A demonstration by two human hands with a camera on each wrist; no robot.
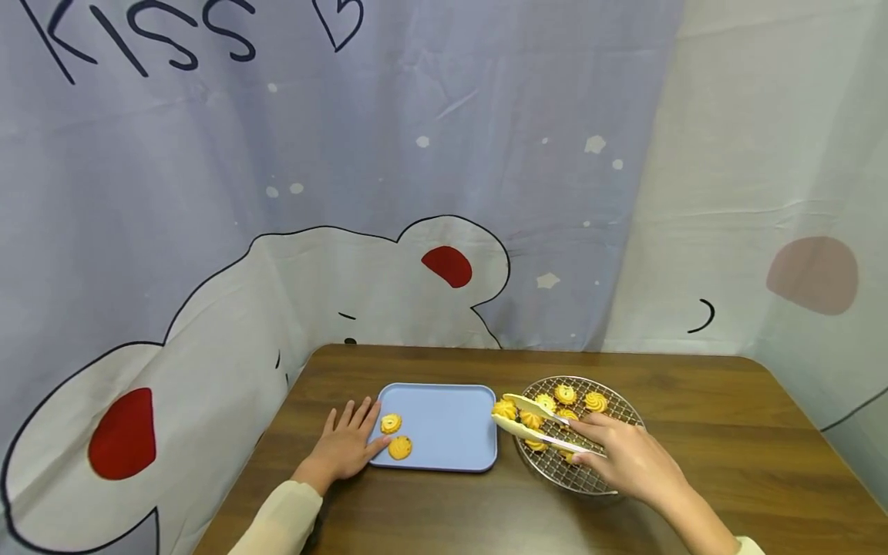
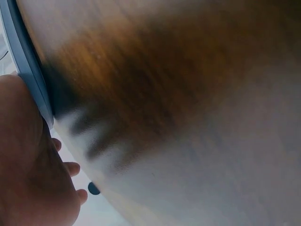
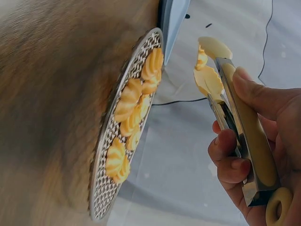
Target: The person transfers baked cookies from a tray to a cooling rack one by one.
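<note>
My right hand (image 1: 634, 460) grips metal tongs (image 3: 244, 117) with pale yellow tips, thumb on one arm and fingers curled round the other. Between the tips is a swirled butter cookie (image 3: 201, 59), raised above the wire rack (image 3: 98, 190) in the right wrist view. Several more piped cookies (image 1: 595, 401) lie on that round rack. With fingers spread, my left hand (image 1: 344, 447) rests at the left edge of a light blue tray (image 1: 451, 424). Two cookies (image 1: 399, 447) lie near the tray's left side, beside the left thumb.
Rack and tray stand side by side on a brown wooden table (image 1: 430, 516). Behind the table hangs a printed cloth (image 1: 388, 154) with cartoon figures. A thin dark cord (image 1: 855, 408) runs at the far right.
</note>
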